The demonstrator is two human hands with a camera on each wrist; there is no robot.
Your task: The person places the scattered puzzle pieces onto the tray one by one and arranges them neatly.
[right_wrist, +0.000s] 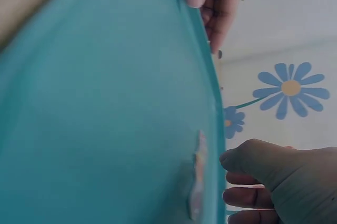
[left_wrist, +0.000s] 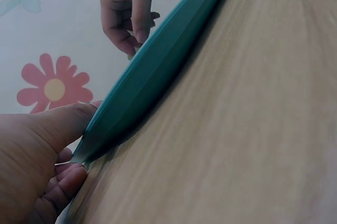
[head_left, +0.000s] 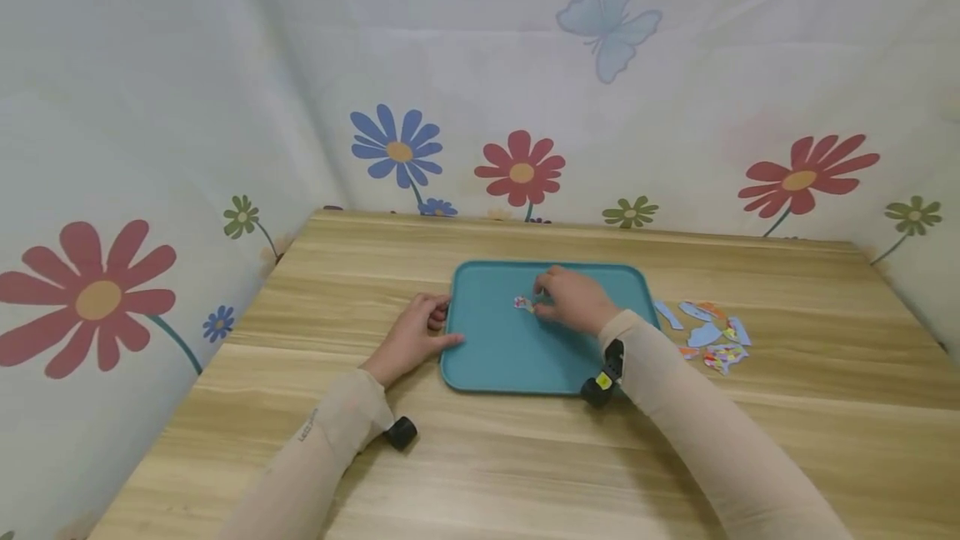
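Observation:
My left hand (head_left: 415, 337) holds the left edge of a teal rectangular tray (head_left: 495, 365). Its thumb lies over the rim in the left wrist view, and the other fingers curl at the outer edge. Over the tray's far half is my right hand (head_left: 576, 298), thumb and fingers parted. A small multicoloured irregular piece (head_left: 521, 302) lies on the tray just left of those fingertips. In the right wrist view this thin piece (right_wrist: 197, 179) lies near the tray wall, apart from the right hand (right_wrist: 263, 182).
Several irregular flat pieces (head_left: 705, 334), light blue with bright patterns, lie on the wooden table (head_left: 480, 457) just right of the tray. A flower-printed cloth (head_left: 465, 65) stands behind the table. Both wrists wear small black devices (head_left: 401, 432).

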